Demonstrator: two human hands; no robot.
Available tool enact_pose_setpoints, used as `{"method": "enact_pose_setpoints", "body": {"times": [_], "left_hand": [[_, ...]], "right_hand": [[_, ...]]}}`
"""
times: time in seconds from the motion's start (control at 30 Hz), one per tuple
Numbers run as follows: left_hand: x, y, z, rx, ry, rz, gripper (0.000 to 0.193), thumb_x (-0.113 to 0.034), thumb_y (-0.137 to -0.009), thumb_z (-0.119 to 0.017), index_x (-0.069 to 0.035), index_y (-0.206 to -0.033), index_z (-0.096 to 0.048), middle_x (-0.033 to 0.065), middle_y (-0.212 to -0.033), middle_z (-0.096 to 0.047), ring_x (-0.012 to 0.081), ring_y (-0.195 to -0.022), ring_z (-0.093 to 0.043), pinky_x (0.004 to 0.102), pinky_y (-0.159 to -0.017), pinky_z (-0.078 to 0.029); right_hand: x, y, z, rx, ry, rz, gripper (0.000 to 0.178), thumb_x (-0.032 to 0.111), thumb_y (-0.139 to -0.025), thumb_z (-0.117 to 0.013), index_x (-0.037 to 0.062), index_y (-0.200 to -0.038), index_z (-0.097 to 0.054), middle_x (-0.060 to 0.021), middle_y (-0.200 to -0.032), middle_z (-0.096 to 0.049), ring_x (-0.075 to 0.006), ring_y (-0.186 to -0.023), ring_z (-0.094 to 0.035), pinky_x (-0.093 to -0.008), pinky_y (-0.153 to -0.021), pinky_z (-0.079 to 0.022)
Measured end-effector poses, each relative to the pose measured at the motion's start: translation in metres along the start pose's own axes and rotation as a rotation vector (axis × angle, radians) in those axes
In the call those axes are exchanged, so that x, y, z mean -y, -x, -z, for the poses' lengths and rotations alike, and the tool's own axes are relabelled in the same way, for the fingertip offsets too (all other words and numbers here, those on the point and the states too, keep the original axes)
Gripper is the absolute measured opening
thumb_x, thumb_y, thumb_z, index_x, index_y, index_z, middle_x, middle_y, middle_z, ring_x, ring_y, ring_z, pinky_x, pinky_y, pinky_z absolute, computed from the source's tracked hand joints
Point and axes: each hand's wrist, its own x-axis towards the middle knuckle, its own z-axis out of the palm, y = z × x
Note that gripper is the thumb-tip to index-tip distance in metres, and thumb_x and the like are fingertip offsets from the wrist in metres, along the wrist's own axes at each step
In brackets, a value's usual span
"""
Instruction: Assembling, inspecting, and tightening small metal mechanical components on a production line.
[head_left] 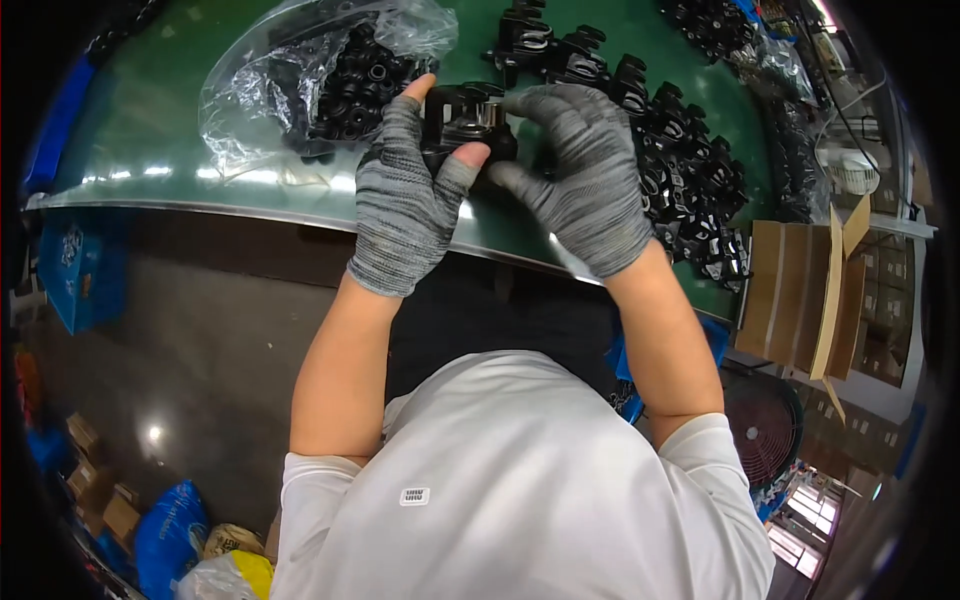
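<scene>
Black part (466,132) — between both gloved hands (590,180), gripped by the left (404,205).

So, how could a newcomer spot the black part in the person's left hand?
Start at the green table across the top of the view, then find the grey-gloved left hand over its near edge. It grips a black part with a shiny, silvery section, the right hand close beside it. Unlike the similar black pieces spread to the right, this one is held.
</scene>
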Motion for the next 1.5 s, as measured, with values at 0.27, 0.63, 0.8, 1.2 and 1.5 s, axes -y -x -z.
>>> {"method": "enact_pose_setpoints", "body": {"times": [0.27, 0.63, 0.8, 1.2, 1.5], "left_hand": [[-0.002, -0.003, 0.002, 0.055, 0.029, 0.058, 0.074, -0.038, -0.092, -0.079, 0.0, -0.147, -0.046, 0.0215, -0.119, -0.07, 0.032, -0.107, -0.07, 0.0384, -0.095, -0.055], [-0.028, -0.004, 0.003, 0.067, 0.201, 0.228, 0.068, -0.024, -0.095, -0.074, 0.001, -0.149, -0.041, 0.0142, -0.127, -0.059, 0.0209, -0.111, -0.057, 0.0344, -0.1, -0.048], [-0.032, -0.005, 0.002, 0.025, 0.25, 0.252, 0.067, -0.023, -0.095, -0.074, 0.0, -0.149, -0.042, 0.014, -0.125, -0.059, 0.0209, -0.111, -0.058, 0.0336, -0.101, -0.048], [-0.028, -0.007, 0.003, -0.005, 0.304, 0.322, 0.072, -0.026, -0.092, -0.079, 0.0, -0.149, -0.043, 0.0129, -0.127, -0.059, 0.0196, -0.112, -0.057, 0.0336, -0.101, -0.047], [0.0, -0.004, 0.009, 0.022, 0.042, 0.034, 0.078, -0.034, -0.087, -0.083, 0.001, -0.146, -0.046, 0.0199, -0.126, -0.066, 0.0316, -0.11, -0.068, 0.0385, -0.097, -0.053]], "right_hand": [[-0.02, -0.014, -0.005, 0.135, 0.03, 0.059, 0.064, 0.023, -0.062, -0.092, 0.0113, -0.121, -0.071, -0.0104, -0.12, -0.068, -0.0317, -0.118, -0.061, -0.0441, -0.104, -0.049], [-0.001, -0.025, -0.005, 0.081, 0.125, 0.167, 0.033, 0.017, -0.071, -0.077, 0.0031, -0.1, -0.069, -0.0149, -0.101, -0.069, -0.037, -0.095, -0.065, -0.0482, -0.091, -0.049], [-0.018, -0.018, -0.035, -0.226, -0.353, 0.204, 0.036, 0.014, -0.066, -0.079, 0.0032, -0.1, -0.07, -0.0145, -0.1, -0.069, -0.0357, -0.095, -0.066, -0.0477, -0.09, -0.049], [-0.005, -0.032, -0.008, 0.121, -0.024, 0.212, 0.029, 0.014, -0.073, -0.08, 0.0046, -0.099, -0.072, -0.0126, -0.102, -0.07, -0.0312, -0.097, -0.066, -0.0469, -0.091, -0.048], [-0.026, -0.018, -0.022, 0.07, 0.024, 0.253, 0.047, 0.021, -0.068, -0.084, 0.0132, -0.112, -0.07, -0.0062, -0.115, -0.069, -0.0299, -0.112, -0.063, -0.0488, -0.108, -0.042]]}}
